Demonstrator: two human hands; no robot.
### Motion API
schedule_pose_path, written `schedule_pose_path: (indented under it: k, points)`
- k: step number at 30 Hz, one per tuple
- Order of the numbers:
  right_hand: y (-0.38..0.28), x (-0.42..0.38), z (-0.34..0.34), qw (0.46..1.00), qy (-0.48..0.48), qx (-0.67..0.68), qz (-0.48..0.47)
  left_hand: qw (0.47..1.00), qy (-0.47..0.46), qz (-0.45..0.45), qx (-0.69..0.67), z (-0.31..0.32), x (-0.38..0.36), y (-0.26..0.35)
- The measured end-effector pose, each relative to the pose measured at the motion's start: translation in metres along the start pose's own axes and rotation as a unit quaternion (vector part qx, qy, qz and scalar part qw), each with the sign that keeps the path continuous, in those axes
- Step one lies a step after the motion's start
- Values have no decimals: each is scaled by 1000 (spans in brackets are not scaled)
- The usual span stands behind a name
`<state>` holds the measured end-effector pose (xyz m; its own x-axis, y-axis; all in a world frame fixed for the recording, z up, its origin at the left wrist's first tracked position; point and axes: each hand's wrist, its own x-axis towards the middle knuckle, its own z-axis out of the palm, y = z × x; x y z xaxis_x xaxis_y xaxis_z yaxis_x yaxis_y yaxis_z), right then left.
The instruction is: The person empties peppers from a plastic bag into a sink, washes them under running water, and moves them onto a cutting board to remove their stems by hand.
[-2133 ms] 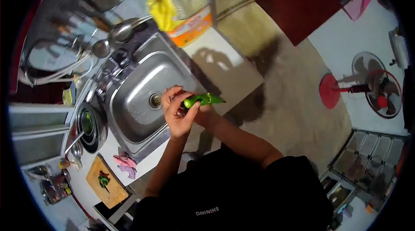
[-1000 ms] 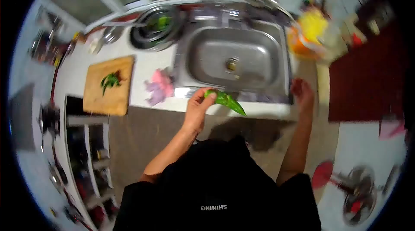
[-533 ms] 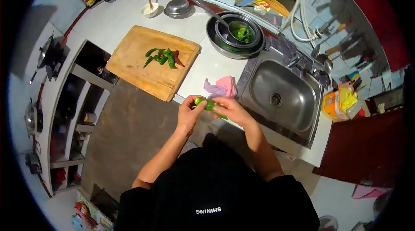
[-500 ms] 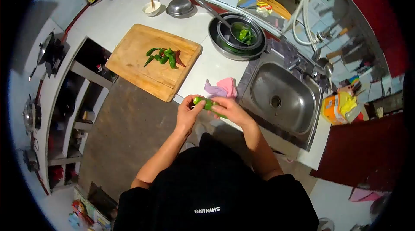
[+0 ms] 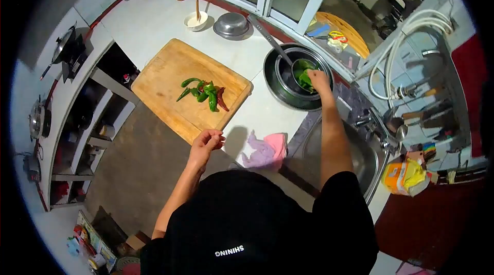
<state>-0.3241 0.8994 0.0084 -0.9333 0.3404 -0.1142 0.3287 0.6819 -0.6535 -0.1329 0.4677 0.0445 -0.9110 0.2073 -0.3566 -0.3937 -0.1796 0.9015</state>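
Observation:
My right hand (image 5: 319, 80) reaches into a metal ladle (image 5: 296, 70), its curled fingers on a green pepper (image 5: 304, 80) and partly hidden. The ladle rests in a steel bowl (image 5: 280, 75), which sits inside a larger metal basin (image 5: 270, 85). Near the front corner of the wooden cutting board (image 5: 167, 71), my left hand (image 5: 207, 142) hovers with its fingers closed together; anything in them is too small to make out. Several green peppers (image 5: 211, 97) lie in a pile on the board, with dark red peppers (image 5: 222, 100) at their right side.
Pink and lavender cloths (image 5: 265, 152) lie on the counter between board and sink (image 5: 363, 141). Behind the board stand a white bowl (image 5: 191, 23) with a wooden stick and an upturned metal bowl (image 5: 231, 25). A faucet (image 5: 373, 123) rises at the sink's back edge.
Both hands held a green pepper together in front of my body. They have parted: the right has moved forward and right into the ladle, the left toward the cutting board.

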Motion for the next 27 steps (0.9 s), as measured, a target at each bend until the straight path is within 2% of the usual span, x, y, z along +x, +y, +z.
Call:
schedule_pose_path:
  k: [2, 5, 9, 10, 13, 14, 15, 16, 17, 19, 21, 22, 25, 27]
  points:
    - [4, 23, 3, 989, 30, -145, -10, 1000, 7, -18, -18, 3, 7, -6]
    - [5, 44, 17, 956, 25, -289, 48, 998, 5, -60, -21, 7, 17, -13]
    - [2, 54, 42, 958, 77, -250, 117, 998, 7, -57, -22, 10, 26, -16]
    - [3, 54, 44, 959, 58, -257, 108, 998, 9, -59, -23, 10, 27, -17]
    - [-9, 32, 31, 976, 78, -178, 99, 998, 12, -62, -17, 8, 26, -18]
    - [-4, 30, 31, 975, 136, -161, 67, 998, 12, -61, -12, 8, 25, -18]
    - [1, 27, 29, 991, 127, -17, 30, 998, 11, -60, -7, 9, 24, -18]
    - [8, 22, 25, 985, 116, 127, -7, 998, 7, -63, -4, 9, 23, -19]
    - [10, 13, 19, 957, 103, 267, -43, 998, 2, -66, -1, 9, 22, -20]
    - [23, 13, 12, 879, 79, 461, -92, 997, -13, -71, 0, 10, 21, -23]
    - [6, -6, -10, 771, 50, 623, -120, 997, -31, -70, -2, 13, 20, -26]
    - [-9, -20, -21, 709, 56, 695, -102, 997, -41, -68, 3, 15, 19, -24]
    - [-16, -44, -34, 561, -80, 807, -164, 995, -83, -55, 24, 25, 17, -14]
    - [-36, -75, -41, 503, -154, 832, -177, 991, -125, -40, 42, 28, 21, -9]
